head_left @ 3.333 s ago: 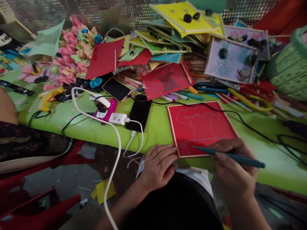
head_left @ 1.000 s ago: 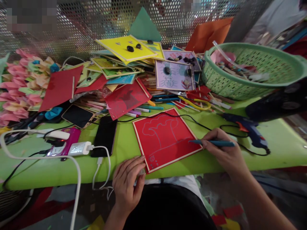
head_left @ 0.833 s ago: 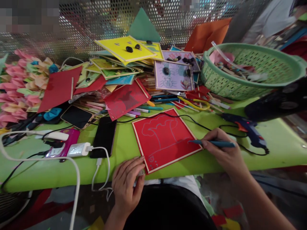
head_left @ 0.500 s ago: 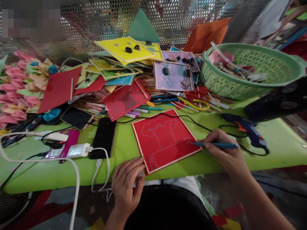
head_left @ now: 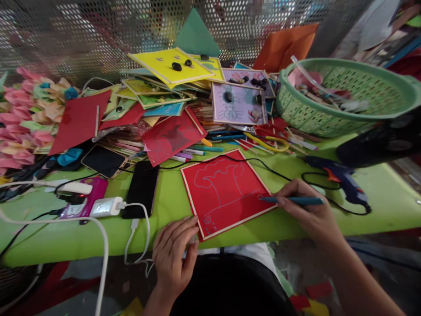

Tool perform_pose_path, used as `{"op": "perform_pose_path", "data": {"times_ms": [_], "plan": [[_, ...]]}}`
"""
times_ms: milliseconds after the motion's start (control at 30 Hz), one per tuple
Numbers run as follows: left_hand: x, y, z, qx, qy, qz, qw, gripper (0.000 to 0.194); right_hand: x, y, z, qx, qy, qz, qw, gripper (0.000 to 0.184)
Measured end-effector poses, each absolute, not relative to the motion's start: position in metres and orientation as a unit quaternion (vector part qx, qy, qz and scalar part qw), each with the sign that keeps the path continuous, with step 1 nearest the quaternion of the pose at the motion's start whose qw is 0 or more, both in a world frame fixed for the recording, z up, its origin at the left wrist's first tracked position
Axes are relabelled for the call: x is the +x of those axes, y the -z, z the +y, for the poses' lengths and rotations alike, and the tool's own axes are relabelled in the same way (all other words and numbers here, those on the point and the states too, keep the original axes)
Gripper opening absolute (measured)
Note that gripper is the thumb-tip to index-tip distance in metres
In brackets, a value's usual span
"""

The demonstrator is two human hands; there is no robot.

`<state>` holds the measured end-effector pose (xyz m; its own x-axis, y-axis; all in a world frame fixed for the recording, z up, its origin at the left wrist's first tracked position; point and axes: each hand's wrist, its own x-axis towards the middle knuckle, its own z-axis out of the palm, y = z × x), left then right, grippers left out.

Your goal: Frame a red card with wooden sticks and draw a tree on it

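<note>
A red card [head_left: 226,188] framed with thin pale wooden sticks lies on the green table in front of me. Light blue lines on it form a tree outline, a ground line and small marks near the lower left corner. My right hand [head_left: 307,206] grips a blue felt-tip pen [head_left: 301,200], its tip touching the card near the right edge beside a small drawn circle. At the card's lower left corner, the fingertips of my left hand [head_left: 176,250] rest on the frame. Those fingers are curled, with a small greyish thing partly showing between them and the thumb.
A black cable [head_left: 263,164] crosses just behind the card. Phones [head_left: 141,188] and a pink power strip [head_left: 83,199] lie left. To the right are a glue gun [head_left: 345,182] and a green basket [head_left: 309,114]. Decorated cards [head_left: 171,66] are piled at the back.
The pen tip has moved slightly left and down, and the small curve at the card's right has become a nearly closed circle. My left hand has stayed in place.
</note>
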<state>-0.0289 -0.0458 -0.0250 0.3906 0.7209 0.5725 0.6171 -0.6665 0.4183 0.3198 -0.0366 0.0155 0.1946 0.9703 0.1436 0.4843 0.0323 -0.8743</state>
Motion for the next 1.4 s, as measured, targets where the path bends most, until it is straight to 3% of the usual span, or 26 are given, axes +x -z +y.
{"op": "perform_pose_path", "data": {"times_ms": [300,567,1400], "plan": [[-0.029,0.025,-0.046,0.831,-0.383,0.396,0.07,0.028,0.322,-0.015,-0.037,-0.636,-0.274,-0.552,0.464,0.022],[-0.021,0.016,-0.049,0.813,-0.391,0.423,0.089,0.021,0.324,-0.009,-0.044,-0.669,-0.268,-0.496,0.484,0.017],[-0.027,0.023,-0.046,0.824,-0.389,0.406,0.068,0.024,0.326,-0.01,-0.039,-0.645,-0.269,-0.553,0.454,0.019]]}}
